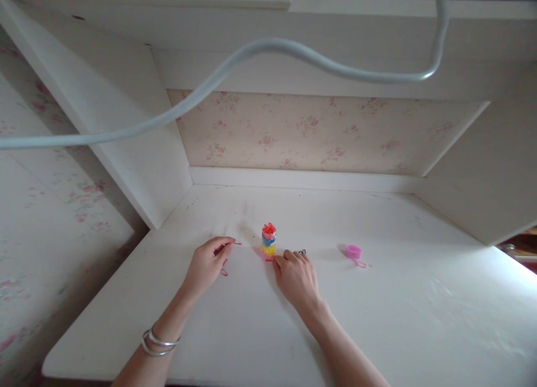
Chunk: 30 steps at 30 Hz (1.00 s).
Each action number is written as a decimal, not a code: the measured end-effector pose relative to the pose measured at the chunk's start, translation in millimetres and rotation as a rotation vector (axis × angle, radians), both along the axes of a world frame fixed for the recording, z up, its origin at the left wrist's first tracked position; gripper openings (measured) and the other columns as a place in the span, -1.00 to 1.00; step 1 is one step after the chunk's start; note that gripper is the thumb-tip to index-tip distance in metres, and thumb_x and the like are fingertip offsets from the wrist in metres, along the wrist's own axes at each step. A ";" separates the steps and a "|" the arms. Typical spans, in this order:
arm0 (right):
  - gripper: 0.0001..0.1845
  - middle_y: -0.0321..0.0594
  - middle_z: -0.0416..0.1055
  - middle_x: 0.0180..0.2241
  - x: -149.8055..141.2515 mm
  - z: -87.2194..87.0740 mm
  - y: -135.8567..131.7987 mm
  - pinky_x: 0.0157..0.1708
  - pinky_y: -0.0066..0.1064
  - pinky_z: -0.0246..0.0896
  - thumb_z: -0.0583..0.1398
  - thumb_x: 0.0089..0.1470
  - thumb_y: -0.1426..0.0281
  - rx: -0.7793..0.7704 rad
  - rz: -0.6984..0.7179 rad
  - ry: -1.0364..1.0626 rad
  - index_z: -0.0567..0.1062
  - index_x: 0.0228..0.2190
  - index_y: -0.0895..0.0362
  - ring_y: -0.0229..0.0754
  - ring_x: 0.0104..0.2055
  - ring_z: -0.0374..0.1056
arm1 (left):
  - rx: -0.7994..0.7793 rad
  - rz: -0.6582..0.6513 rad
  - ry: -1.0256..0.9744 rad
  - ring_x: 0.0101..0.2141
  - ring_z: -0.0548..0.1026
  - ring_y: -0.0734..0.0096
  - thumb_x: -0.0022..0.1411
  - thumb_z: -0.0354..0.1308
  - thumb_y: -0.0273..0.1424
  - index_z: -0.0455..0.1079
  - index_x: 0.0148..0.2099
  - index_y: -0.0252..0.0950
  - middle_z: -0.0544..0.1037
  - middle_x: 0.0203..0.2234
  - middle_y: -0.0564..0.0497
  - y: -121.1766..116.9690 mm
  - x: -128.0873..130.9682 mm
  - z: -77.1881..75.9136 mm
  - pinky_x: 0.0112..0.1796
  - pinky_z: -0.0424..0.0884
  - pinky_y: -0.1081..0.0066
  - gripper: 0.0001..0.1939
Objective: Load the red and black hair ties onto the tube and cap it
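A small clear jar (269, 243) stands upright on the desk, with red, blue, yellow and pink layers inside. Red rubber bands (269, 228) heap above its rim. To the left of the jar, my left hand (210, 262) pinches a thin red rubber band (238, 243) between thumb and fingertips. Another red band (224, 272) lies just under that hand. My right hand (297, 276) is closed at the jar's lower right, its fingertips on a short red band (269, 259) by the base. Small black loops (302, 252) show beside its fingers.
On the right, a pink round lid (353, 251) lies with a pink loop (361, 263) next to it. A pale cable (268, 45) hangs across the upper view. White side panels (126, 107) and a back ledge (306, 178) bound the white desk (398, 320).
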State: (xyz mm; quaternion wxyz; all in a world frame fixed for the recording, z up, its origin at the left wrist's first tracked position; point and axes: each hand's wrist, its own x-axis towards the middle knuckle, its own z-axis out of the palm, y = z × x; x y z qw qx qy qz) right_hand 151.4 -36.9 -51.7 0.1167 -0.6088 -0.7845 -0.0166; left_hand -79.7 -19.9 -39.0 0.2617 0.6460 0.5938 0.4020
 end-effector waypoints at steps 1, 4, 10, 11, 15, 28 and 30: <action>-0.70 -0.22 0.45 -0.37 0.3 0.0 -0.2 -0.27 -0.34 -0.01 0.04 0.25 0.32 -0.001 0.000 0.001 0.54 -0.39 0.06 -0.18 -0.28 0.35 | 0.023 -0.001 -0.001 -0.45 0.52 0.42 0.23 0.06 -0.17 0.48 -0.18 -0.25 0.58 -0.41 0.01 -0.4 1.4 1.0 -0.49 0.43 0.49 -0.70; -0.72 -0.22 0.45 -0.36 0.4 0.8 -1.5 -0.27 -0.35 -0.01 0.06 0.24 0.35 0.000 0.007 0.002 0.53 -0.40 0.08 -0.18 -0.27 0.35 | 0.124 -0.024 0.004 -0.43 0.50 0.44 0.24 0.07 -0.18 0.49 -0.23 -0.24 0.56 -0.39 0.01 -2.0 9.8 9.7 -0.45 0.43 0.50 -0.73; -0.72 -0.21 0.44 -0.38 0.5 2.1 -6.9 -0.27 -0.36 0.01 0.05 0.24 0.38 0.014 0.017 0.020 0.51 -0.43 0.09 -0.19 -0.26 0.35 | 0.314 -0.080 0.010 -0.36 0.47 0.45 0.30 0.04 -0.23 0.50 -0.22 -0.23 0.52 -0.30 -0.03 -5.3 41.7 48.8 -0.41 0.40 0.52 -0.74; -0.71 -0.21 0.44 -0.38 1.0 1.7 -7.6 -0.27 -0.36 0.01 0.05 0.24 0.38 0.014 0.017 0.025 0.51 -0.43 0.09 -0.20 -0.26 0.35 | 0.352 -0.082 0.018 -0.35 0.46 0.45 0.29 0.05 -0.25 0.51 -0.22 -0.23 0.52 -0.30 -0.04 -4.4 47.1 54.7 -0.39 0.40 0.52 -0.76; -0.72 -0.22 0.44 -0.38 3.1 -0.8 -8.8 -0.29 -0.37 0.01 0.05 0.24 0.38 0.018 0.011 0.049 0.51 -0.42 0.08 -0.20 -0.29 0.35 | 0.416 -0.087 0.032 -0.33 0.46 0.46 0.29 0.08 -0.28 0.51 -0.23 -0.23 0.51 -0.28 -0.03 4.5 63.6 66.7 -0.36 0.39 0.51 -0.79; -0.72 -0.23 0.44 -0.39 3.1 -2.6 -8.8 -0.29 -0.38 0.03 0.05 0.23 0.38 0.034 0.031 0.074 0.50 -0.44 0.08 -0.20 -0.31 0.36 | 0.392 -0.096 0.026 -0.30 0.48 0.42 0.28 0.08 -0.24 0.52 -0.21 -0.22 0.49 -0.26 -0.03 22.3 77.1 53.9 -0.27 0.43 0.46 -0.76; -0.72 -0.24 0.44 -0.39 3.1 -2.2 -8.7 -0.29 -0.37 0.03 0.05 0.23 0.38 0.034 0.027 0.074 0.50 -0.44 0.08 -0.20 -0.31 0.36 | 0.384 -0.098 0.032 -0.31 0.47 0.44 0.28 0.08 -0.23 0.53 -0.20 -0.22 0.48 -0.26 -0.03 23.3 76.9 54.1 -0.28 0.43 0.47 -0.75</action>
